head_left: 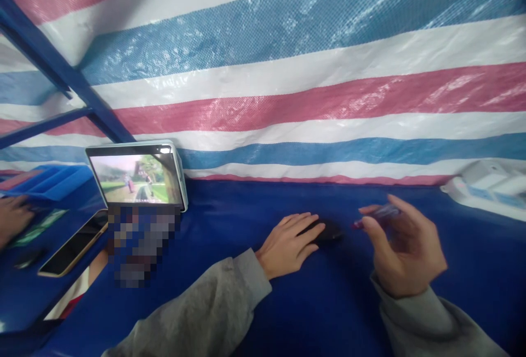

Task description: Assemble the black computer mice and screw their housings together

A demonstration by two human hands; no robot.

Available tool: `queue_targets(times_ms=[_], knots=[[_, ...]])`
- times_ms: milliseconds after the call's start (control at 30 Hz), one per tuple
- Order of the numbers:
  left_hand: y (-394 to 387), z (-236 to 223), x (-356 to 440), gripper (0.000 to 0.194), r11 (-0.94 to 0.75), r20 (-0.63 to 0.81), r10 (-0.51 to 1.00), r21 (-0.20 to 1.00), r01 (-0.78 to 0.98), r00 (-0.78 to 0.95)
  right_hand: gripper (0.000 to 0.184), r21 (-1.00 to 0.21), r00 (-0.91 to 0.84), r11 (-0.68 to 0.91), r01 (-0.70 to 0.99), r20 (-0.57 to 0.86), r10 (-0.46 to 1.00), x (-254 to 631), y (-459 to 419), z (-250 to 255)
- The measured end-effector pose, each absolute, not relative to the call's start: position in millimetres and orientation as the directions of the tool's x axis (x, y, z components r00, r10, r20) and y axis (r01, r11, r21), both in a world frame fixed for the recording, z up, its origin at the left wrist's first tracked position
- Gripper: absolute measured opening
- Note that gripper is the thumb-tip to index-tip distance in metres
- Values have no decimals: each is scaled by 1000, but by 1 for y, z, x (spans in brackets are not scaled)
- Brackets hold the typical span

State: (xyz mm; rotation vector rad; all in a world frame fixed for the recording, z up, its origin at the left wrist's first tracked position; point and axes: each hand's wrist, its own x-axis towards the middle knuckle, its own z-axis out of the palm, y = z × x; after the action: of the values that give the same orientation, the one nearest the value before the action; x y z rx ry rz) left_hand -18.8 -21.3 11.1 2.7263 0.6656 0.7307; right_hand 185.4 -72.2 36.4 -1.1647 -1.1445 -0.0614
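Observation:
My left hand lies palm down from the left over a black rounded thing, seemingly a computer mouse. Its fingers rest on and around the mouse's left part, with the thumb on the near side. To the right, my right hand is raised off the blue tabletop, fingers curled. Between thumb and fingers it pinches a small see-through piece with a dark red end; motion blur hides its exact kind. The two hands are apart.
A tablet playing a video leans at the back left. Near it lie a phone, a blue compartment tray and another person's hand. A white device stands at right. Striped sheeting hangs behind.

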Motion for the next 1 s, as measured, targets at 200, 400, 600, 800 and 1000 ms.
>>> queue_targets(times_ms=[200,400,600,800,1000], knots=[[-18,8,-22,65,-724,298,661,494,481,689,39,-890,308,408,206,454,836,186,-79,46],[-13,4,-22,51,-617,351,750,677,402,560,29,-957,48,218,193,231,972,199,-75,41],[-8,11,-22,39,-463,298,845,823,329,444,29,-882,-283,218,418,101,954,212,-65,38],[-8,13,-22,32,-422,244,859,834,356,450,14,-747,-447,316,586,27,894,214,-63,34],[-9,18,-19,29,-444,198,853,761,474,482,7,-640,-511,398,657,9,859,212,-68,31]])
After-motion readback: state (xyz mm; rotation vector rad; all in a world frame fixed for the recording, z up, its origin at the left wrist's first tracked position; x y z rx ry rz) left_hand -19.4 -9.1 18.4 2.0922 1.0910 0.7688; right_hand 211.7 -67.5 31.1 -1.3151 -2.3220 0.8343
